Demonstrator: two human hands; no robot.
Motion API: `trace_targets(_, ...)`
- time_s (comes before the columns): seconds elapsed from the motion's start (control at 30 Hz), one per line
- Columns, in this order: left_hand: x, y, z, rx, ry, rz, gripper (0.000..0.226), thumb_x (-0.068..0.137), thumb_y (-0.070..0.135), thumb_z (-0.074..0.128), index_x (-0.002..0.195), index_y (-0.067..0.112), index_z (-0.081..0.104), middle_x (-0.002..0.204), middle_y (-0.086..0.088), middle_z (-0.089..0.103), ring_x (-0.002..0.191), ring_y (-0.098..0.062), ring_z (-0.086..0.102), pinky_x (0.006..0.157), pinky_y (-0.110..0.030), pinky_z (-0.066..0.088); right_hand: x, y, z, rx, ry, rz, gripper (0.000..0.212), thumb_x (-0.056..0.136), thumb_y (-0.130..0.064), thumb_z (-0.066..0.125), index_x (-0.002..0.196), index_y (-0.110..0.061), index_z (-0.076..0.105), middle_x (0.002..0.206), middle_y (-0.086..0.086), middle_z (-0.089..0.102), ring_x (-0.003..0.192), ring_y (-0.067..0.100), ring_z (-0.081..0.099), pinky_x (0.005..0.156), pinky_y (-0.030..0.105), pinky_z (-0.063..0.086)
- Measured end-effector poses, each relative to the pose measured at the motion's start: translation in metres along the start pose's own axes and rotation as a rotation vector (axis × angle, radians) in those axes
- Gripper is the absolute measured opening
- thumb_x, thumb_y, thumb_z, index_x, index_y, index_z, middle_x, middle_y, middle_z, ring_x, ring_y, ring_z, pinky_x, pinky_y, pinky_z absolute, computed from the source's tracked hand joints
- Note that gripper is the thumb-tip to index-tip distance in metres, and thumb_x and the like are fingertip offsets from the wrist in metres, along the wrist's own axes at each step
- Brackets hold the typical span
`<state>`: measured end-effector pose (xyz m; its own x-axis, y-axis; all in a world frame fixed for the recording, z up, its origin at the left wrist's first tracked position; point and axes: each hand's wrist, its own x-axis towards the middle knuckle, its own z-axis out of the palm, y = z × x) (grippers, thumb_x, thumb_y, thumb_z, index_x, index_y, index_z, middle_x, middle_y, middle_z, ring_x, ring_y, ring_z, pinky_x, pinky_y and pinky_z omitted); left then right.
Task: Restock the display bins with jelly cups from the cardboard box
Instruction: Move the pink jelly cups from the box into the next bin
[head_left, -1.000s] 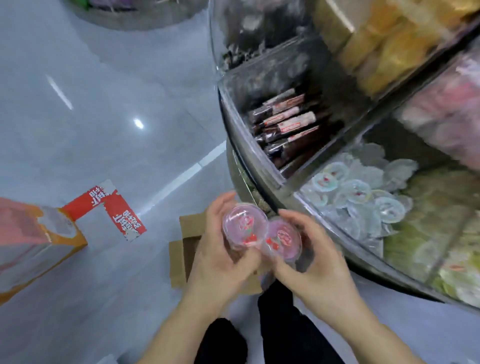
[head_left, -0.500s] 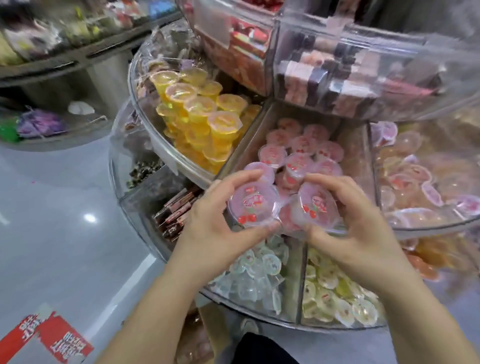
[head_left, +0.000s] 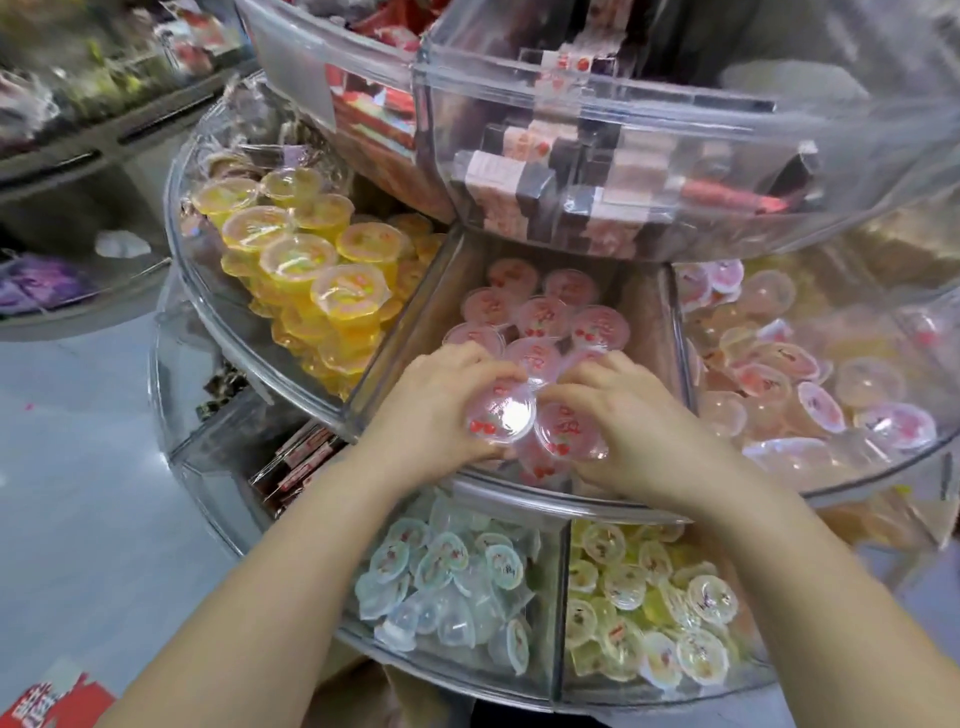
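My left hand (head_left: 431, 410) grips a pink jelly cup (head_left: 501, 415) with a cherry-printed lid. My right hand (head_left: 623, 415) grips a second pink jelly cup (head_left: 569, 432) right beside it. Both cups are held just inside the front of the clear middle-tier bin (head_left: 410, 332), over other pink cups. Several more pink jelly cups (head_left: 545, 312) lie flat further back in that bin. The cardboard box is out of view.
Stacked yellow jelly cups (head_left: 306, 260) fill the bin to the left, and mixed pink and orange cups (head_left: 779, 374) the bin to the right. Below sit pale blue cups (head_left: 447, 577) and yellow-green cups (head_left: 649, 608). An upper tier bin (head_left: 597, 171) of boxed sweets overhangs the back.
My hands rose from near the cardboard box on the floor to the display, then lowered both pink cups into the front of the middle bin.
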<state>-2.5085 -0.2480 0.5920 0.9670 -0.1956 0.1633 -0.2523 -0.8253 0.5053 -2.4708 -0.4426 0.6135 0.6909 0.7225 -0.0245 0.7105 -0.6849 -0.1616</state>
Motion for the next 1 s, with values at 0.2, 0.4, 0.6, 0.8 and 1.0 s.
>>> trace_targets(0.2,0.011,-0.005,0.001,0.152,-0.069,0.027,0.065,0.062,0.039,0.082,0.122,0.033,0.058,0.124,0.004,0.050,0.115,-0.019,0.039,0.098,-0.037,0.037,-0.001,0.009,0.009,0.133,0.018,-0.001,0.069,0.072,-0.024,0.075,0.134,-0.021,0.046,0.120,-0.001,0.055,0.116,0.022,0.040,0.103,0.026,0.028)
trace_targets(0.4,0.008,-0.008,-0.008,0.169,-0.129,0.116,0.055,0.068,0.030,0.081,0.119,0.025,0.062,0.116,0.006,0.059,0.109,-0.017,0.049,0.093,-0.041,0.043,-0.002,0.009,0.009,0.204,0.075,-0.004,0.060,0.073,-0.030,0.076,0.127,-0.022,0.053,0.116,-0.004,0.059,0.111,0.015,0.043,0.095,0.016,0.028)
trace_targets(0.6,0.003,-0.009,-0.009,0.196,-0.075,0.116,0.040,0.066,0.013,0.079,0.104,0.018,0.068,0.106,0.001,0.064,0.097,-0.022,0.056,0.081,-0.035,0.046,-0.002,0.003,0.016,0.220,0.099,0.044,0.057,0.066,-0.038,0.079,0.116,-0.017,0.061,0.111,-0.001,0.059,0.110,0.019,0.044,0.091,0.013,0.022)
trace_targets(0.8,0.004,-0.007,-0.006,0.230,-0.067,0.053,0.041,0.068,0.017,0.077,0.106,0.020,0.062,0.110,0.003,0.057,0.100,-0.017,0.048,0.077,-0.021,0.033,-0.001,0.001,0.022,0.175,0.168,0.056,0.045,0.065,-0.029,0.082,0.103,-0.014,0.061,0.103,0.003,0.051,0.101,0.021,0.047,0.084,0.031,0.046)
trace_targets(1.0,-0.001,-0.010,-0.016,0.178,-0.153,0.026,0.054,0.071,0.010,0.076,0.119,0.023,0.055,0.118,0.002,0.046,0.106,-0.014,0.039,0.089,-0.033,0.043,0.001,0.001,0.021,0.139,0.139,0.069,0.040,0.066,-0.022,0.082,0.097,-0.015,0.057,0.101,0.001,0.048,0.099,0.022,0.047,0.075,0.035,0.049)
